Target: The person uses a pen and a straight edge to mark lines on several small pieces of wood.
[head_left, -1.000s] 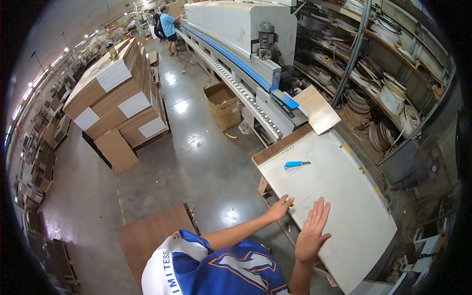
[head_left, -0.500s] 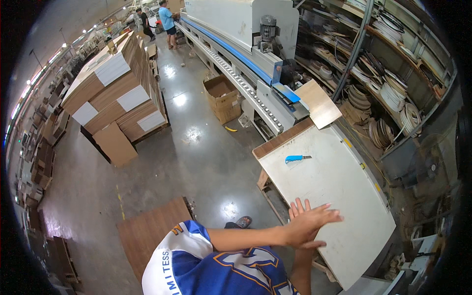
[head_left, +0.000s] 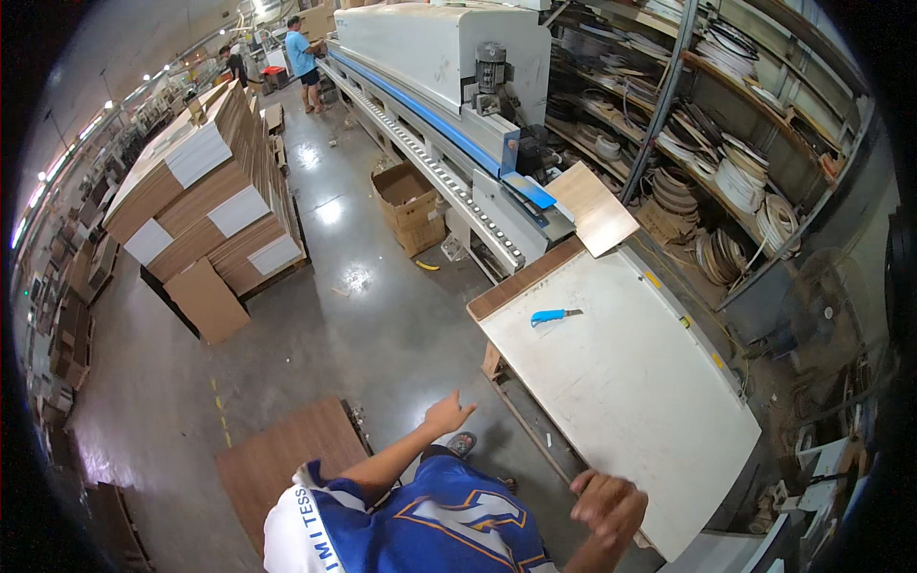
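My left hand (head_left: 447, 413) is held over the floor, left of the white-topped table (head_left: 630, 382). Its index finger and thumb stand apart, and no object shows in it. My right hand (head_left: 608, 506) hovers by the near left edge of the table with its fingers curled in; nothing is visible in it. On the far part of the tabletop lies a knife (head_left: 549, 317) with a blue handle and a dark blade, out of reach of both hands. A wood-coloured panel (head_left: 594, 208) rests at the table's far end, beside the machine.
A long white machine (head_left: 420, 57) with a roller rail runs away from the table. Beside it stands an open cardboard box (head_left: 409, 205). Stacked boards (head_left: 205, 191) fill the left side. Shelves (head_left: 659, 124) of coiled strips line the right. Another person (head_left: 302, 62) stands far off.
My hands have come apart from being together over the table. The left moved left over the floor; the right dropped nearer to me and curled. The view has shifted slightly.
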Demonstrator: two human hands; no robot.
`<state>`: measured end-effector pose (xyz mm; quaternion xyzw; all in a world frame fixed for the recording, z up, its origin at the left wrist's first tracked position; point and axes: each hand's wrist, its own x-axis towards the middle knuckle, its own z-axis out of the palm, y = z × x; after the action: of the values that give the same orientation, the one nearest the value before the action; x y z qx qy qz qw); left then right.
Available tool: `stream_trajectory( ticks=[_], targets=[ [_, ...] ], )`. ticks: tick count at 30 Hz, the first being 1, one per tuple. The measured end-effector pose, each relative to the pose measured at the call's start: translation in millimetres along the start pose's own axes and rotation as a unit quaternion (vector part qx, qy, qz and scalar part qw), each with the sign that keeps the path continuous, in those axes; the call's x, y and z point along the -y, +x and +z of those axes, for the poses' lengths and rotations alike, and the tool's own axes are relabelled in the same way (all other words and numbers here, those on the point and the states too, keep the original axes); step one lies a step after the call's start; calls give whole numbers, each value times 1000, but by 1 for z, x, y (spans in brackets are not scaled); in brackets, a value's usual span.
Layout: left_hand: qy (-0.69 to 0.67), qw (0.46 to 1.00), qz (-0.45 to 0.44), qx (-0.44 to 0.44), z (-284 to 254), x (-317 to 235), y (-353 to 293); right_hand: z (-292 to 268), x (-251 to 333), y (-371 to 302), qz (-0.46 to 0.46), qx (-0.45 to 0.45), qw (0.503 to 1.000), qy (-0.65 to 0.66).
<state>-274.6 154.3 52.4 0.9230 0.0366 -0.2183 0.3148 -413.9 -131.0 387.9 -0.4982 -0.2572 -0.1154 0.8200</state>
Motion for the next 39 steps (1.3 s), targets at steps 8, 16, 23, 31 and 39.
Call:
stream_trajectory(
  ticks=[8, 16, 23, 31, 39],
  targets=[
    [9, 1000, 0, 23, -12, -17, -24, 66, 38, 74, -69, 399, 904, 140],
    [-13, 1000, 17, 14, -26, -37, -38, 77, 14, 80, -72, 507, 832, 213],
    [-7, 999, 43, -4, -28, -21, -30, 87, 8, 83, -26, 518, 838, 167],
    [0, 995, 103, -14, -20, -31, -7, 96, -1, 91, -29, 521, 843, 133],
    [13, 981, 181, 67, -10, -41, 11, 96, -7, 92, -25, 483, 874, 51]
  ],
)
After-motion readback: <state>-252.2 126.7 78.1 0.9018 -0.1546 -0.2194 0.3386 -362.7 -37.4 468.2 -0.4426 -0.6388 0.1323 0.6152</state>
